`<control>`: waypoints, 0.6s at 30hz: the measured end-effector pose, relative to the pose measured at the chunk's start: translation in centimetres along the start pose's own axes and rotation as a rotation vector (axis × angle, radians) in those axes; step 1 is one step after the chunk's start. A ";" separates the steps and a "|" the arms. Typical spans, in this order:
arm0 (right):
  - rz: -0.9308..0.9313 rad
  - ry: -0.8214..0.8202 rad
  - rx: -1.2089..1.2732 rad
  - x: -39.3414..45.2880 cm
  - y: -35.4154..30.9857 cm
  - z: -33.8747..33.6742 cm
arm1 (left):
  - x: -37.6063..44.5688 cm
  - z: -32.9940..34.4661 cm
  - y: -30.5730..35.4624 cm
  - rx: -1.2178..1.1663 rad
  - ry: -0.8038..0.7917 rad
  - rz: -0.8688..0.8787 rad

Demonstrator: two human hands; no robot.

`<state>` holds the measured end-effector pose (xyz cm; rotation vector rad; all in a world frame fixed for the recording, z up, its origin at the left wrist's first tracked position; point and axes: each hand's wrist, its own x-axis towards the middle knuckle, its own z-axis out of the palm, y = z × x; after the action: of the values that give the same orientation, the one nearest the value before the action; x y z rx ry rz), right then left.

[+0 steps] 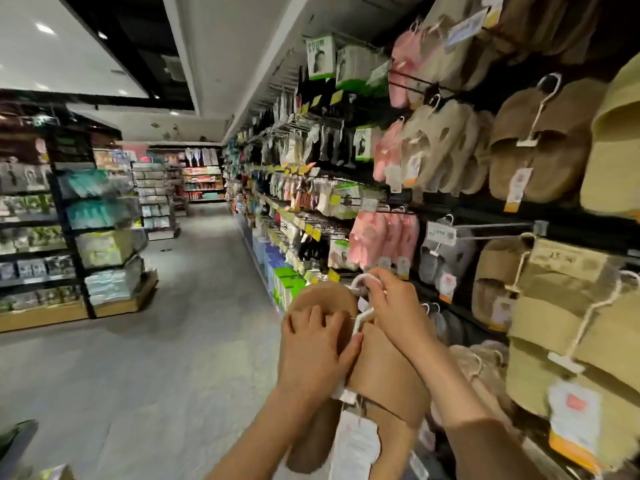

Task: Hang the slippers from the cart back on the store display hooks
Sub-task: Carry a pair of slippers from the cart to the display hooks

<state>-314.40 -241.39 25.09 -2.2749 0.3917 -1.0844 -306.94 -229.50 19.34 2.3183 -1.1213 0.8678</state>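
Head view: brown slippers [384, 362] in both hands.

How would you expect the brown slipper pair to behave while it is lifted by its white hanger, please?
The brown slipper pair looks soft, so it probably flexes rather than stays stiff. Hanging from the thin white hanger pinched by the right hand, it would likely swing; the left hand seems to steady it. The paper tag dangles loosely and may flap.
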 end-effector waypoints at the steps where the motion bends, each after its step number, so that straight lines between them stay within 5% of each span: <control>1: -0.004 -0.004 -0.012 2.1 0.5 1.2 | 1.8 1.2 -1.2 -0.011 -0.006 0.001; 10: 0.144 0.032 -0.198 15.3 7.1 8.4 | 15.9 12.4 -8.0 -0.207 -0.136 0.123; 18: 0.474 0.297 -0.443 19.5 15.6 7.4 | 25.1 24.1 -3.5 -0.406 -0.324 0.467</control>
<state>-296.59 -260.35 23.65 -2.1975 1.3307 -1.1585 -283.62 -255.53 19.10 1.9248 -1.8325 0.3557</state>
